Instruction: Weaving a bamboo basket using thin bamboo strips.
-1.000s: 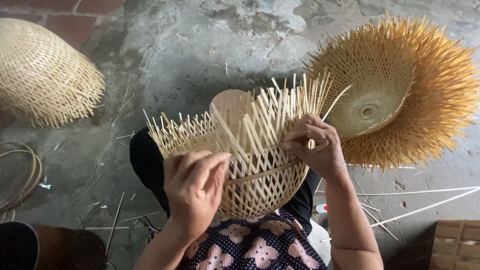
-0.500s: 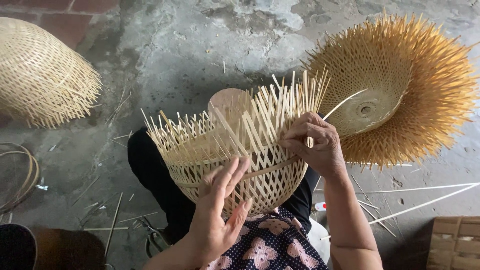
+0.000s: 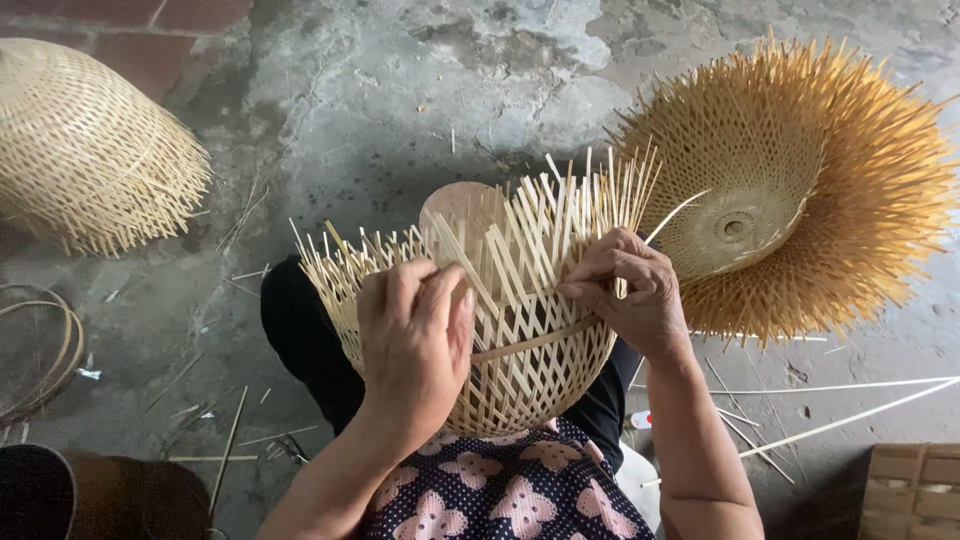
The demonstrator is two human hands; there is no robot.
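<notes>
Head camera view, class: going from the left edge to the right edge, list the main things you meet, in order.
Finished woven bamboo basket lying dome-up on the floor → left hand → half-woven basket on the lap → right hand → large unfinished basket with splayed bamboo strips.

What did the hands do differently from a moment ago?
The left hand, spread open off the half-woven pale bamboo basket half a second ago, went back to gripping its weave. The right hand stayed pinching strips at the rim. The basket kept its place on the lap.
</notes>
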